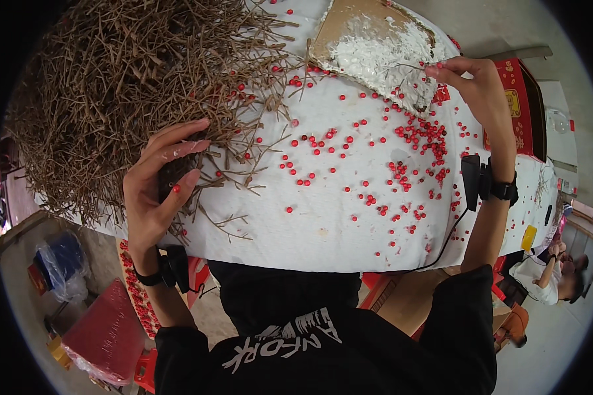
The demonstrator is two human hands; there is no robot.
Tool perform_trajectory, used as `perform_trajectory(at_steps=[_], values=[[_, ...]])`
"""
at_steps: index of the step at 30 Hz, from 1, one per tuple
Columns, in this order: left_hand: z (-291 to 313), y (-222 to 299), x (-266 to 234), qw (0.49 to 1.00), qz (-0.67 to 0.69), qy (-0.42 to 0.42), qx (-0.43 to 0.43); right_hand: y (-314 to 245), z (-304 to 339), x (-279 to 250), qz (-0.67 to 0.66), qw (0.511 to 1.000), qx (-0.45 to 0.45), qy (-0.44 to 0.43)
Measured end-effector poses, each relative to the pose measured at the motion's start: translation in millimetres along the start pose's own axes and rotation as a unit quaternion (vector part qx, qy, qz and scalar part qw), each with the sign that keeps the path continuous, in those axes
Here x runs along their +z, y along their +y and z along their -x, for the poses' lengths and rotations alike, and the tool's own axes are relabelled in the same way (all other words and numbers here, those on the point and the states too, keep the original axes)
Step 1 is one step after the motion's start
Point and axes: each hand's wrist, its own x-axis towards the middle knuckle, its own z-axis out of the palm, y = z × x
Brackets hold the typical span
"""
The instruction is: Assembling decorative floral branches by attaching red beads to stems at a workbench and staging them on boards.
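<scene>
My right hand [474, 82] pinches a thin brown twig [408, 66] at the upper right, a red bead at its fingertips. The twig reaches over thick white paste [375, 51] spread on a piece of cardboard [339, 23]. On the left, my left hand [155, 181] is curved at the edge of a large heap of brown branching twigs [125, 79], thumb and fingers apart. A red bead [176, 189] shows against its thumb, and pale smears mark one finger. Many small red beads [422, 135] lie scattered over the white cloth [263, 230] between my hands.
Right of the cardboard stands a red box [517, 105]. A person in a white top [537, 276] is at the far right. Below the table's left side are a red plastic-wrapped block [109, 332] and a blue item in clear plastic [62, 266]. Both wrists carry strapped devices with cables.
</scene>
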Motion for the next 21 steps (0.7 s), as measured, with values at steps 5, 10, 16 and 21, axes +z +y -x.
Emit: perform_trajectory(at_steps=[5, 10, 16, 21], values=[[0, 1, 4, 0.999, 0.023, 0.028, -0.015, -3, -5, 8, 0.085, 0.996, 0.033, 0.019], [2, -2, 5, 0.998, 0.043, 0.037, -0.009, -9, -7, 15, 0.119, 0.991, 0.039, 0.039], [2, -3, 4, 0.999, 0.027, 0.028, -0.012, -14, -9, 21, 0.133, 0.989, 0.01, 0.071], [2, -2, 4, 0.999, 0.037, 0.031, -0.009, -8, -17, 25, 0.164, 0.982, -0.022, 0.085]])
